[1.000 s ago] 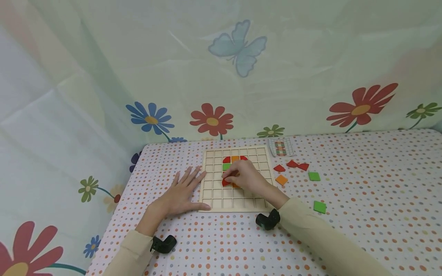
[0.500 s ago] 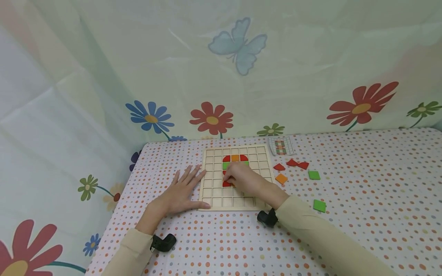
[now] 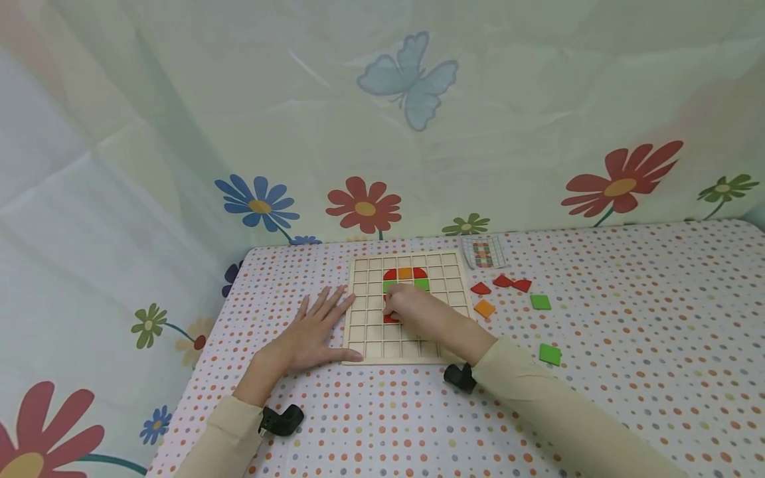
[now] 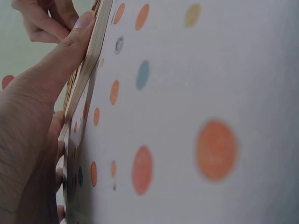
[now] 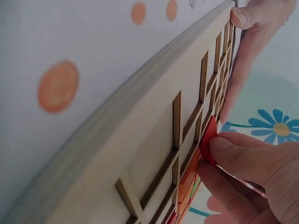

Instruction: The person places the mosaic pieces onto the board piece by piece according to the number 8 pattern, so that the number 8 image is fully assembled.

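Note:
The wooden grid board (image 3: pixel 366 333) lies flat on the table. My left hand (image 3: pixel 307 340) is spread at its left side, with the thumb on the near left corner and the fingertips at the edge. Over the middle of the board, my right hand (image 3: pixel 423 313) pinches a red quarter-circle tile (image 5: pixel 208 140) between thumb and fingers, at one of the cells. Higher on the board are red corner tiles (image 3: pixel 420 273), an orange square tile (image 3: pixel 405 273) and green square tiles (image 3: pixel 422 285). My right hand covers part of the pattern; an orange tile (image 5: pixel 188 175) shows beside the red one.
Right of the board lie loose red tiles (image 3: pixel 481 289), an orange square (image 3: pixel 485 308) and two green squares, one farther back (image 3: pixel 540 303) and one nearer (image 3: pixel 550 354). A printed pattern card (image 3: pixel 484 253) sits at the board's far right corner. A flowered cloth (image 3: pixel 508 133) hangs behind the table.
My right hand has shifted slightly and turned over the same spot, and the red tile that stood tilted now sits lower in the grid. The left hand has stayed in place.

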`<state>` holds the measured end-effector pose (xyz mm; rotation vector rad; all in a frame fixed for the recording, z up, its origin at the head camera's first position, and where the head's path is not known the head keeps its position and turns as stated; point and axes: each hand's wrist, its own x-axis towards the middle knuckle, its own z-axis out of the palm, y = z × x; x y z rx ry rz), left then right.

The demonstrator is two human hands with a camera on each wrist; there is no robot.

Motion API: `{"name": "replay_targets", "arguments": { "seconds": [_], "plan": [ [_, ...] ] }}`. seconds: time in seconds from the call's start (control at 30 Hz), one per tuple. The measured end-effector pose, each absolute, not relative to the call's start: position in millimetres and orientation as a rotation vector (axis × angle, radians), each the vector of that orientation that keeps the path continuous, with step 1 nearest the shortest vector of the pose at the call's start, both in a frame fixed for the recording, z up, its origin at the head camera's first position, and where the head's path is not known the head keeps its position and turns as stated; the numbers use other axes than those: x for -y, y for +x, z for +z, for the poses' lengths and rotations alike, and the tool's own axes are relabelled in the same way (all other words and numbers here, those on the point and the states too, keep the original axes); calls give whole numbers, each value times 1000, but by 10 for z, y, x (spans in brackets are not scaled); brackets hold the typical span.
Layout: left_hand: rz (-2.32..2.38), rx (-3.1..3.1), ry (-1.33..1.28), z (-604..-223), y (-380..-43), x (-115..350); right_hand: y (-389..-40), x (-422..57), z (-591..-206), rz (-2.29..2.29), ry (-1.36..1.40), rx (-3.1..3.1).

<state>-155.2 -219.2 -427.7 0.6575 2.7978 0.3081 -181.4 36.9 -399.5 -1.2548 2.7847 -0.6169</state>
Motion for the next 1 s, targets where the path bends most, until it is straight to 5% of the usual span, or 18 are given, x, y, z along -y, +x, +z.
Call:
{"name": "replay_targets", "arguments": {
  "seconds": [0.53, 1.0],
  "plan": [
    [302, -2817, 681, -4320, -1550, 2212, -1797, -528, -4017, -774, -1316, -2714],
    [324, -2813, 682, -4326, -1552, 2213, -1975, -1799, -3886, -879, -827, -2900]
  ]
}}
